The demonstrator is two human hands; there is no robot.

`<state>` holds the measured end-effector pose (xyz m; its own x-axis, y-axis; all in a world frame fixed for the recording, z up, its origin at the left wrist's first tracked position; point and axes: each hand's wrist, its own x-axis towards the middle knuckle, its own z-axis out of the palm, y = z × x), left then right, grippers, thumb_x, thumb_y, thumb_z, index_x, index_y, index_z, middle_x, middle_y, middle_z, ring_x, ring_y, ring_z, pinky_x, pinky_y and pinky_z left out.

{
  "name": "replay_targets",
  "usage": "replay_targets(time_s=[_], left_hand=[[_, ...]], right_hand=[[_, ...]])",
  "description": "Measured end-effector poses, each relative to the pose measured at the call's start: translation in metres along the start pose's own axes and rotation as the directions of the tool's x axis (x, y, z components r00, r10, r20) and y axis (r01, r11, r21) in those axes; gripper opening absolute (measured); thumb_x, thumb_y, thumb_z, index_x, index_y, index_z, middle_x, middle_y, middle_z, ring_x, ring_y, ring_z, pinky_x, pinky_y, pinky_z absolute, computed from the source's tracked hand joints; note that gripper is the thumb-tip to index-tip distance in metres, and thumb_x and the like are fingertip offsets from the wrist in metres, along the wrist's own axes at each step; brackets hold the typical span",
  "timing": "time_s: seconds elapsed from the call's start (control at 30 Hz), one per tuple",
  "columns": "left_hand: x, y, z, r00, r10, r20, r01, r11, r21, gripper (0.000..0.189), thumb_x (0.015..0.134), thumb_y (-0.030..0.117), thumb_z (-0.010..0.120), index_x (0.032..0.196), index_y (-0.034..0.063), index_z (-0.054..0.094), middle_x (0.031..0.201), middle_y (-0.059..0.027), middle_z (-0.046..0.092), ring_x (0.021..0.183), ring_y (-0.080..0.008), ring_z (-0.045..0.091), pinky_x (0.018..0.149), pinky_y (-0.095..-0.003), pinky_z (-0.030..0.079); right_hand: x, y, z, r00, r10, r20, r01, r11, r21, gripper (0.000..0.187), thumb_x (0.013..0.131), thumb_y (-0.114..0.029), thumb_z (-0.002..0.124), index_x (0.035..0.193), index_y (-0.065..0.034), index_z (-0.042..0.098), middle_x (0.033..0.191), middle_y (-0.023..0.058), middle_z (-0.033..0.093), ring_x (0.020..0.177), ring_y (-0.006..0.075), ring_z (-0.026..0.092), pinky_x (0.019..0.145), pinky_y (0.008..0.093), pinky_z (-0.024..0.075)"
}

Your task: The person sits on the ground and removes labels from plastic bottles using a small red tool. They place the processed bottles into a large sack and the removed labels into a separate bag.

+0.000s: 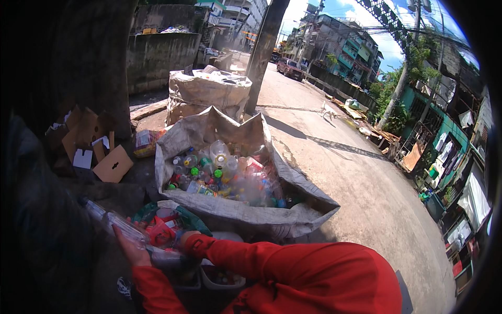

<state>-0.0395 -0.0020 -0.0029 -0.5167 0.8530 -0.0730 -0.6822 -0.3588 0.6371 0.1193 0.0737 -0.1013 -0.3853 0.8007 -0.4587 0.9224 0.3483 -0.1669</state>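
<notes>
My left hand (133,249) grips a clear plastic bottle (124,228); another clear plastic piece (94,209) lies in line with it, and I cannot tell whether it is a second bottle. My right hand (189,238) is at the near right rim of a container with a green lining (198,220). Its fingers are partly hidden, so a hold does not show. Red plastic pieces (161,232) and a whitish cup (166,212) lie in this container. Below my right forearm, small coloured pieces, perhaps bottle caps (221,278), lie in a white tub (207,280).
Beyond my hands stands a large open woven sack (231,206) of plastic bottles (219,153). A second full sack (208,92) is behind it, beside a leaning post (268,47). Cardboard (113,164) lies left. A dog (326,111) and a parked vehicle (290,69) are on the street.
</notes>
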Motion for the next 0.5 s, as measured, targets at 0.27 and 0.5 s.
replay_targets(time_s=[0.27, 0.5], left_hand=[[0.002, -0.001, -0.003, 1.000, 0.016, -0.003, -0.016, 0.996, 0.087, 0.077, 0.082, 0.055, 0.052, 0.139, 0.0118, 0.022, 0.128, -0.0119, 0.038, 0.109, -0.0260, 0.042, 0.086, -0.0393, 0.041], [0.009, -0.007, -0.012, 0.998, 0.059, -0.011, -0.057, 0.986, 0.158, 0.075, 0.082, 0.051, 0.056, 0.136, 0.0090, 0.025, 0.119, -0.0101, 0.043, 0.098, -0.0241, 0.049, 0.077, -0.0365, 0.045]], right_hand=[[-0.008, 0.007, -0.031, 0.992, 0.123, 0.018, -0.124, 0.979, 0.164, 0.034, 0.070, -0.029, 0.065, 0.096, -0.0076, 0.067, 0.094, 0.0121, 0.065, 0.090, 0.0286, 0.063, 0.076, 0.0377, 0.0494], [-0.051, 0.031, -0.061, 0.984, -0.027, -0.176, 0.106, 0.883, 0.458, 0.029, 0.069, -0.028, 0.063, 0.088, -0.0063, 0.067, 0.078, 0.0155, 0.065, 0.077, 0.0269, 0.064, 0.071, 0.0372, 0.0496]])
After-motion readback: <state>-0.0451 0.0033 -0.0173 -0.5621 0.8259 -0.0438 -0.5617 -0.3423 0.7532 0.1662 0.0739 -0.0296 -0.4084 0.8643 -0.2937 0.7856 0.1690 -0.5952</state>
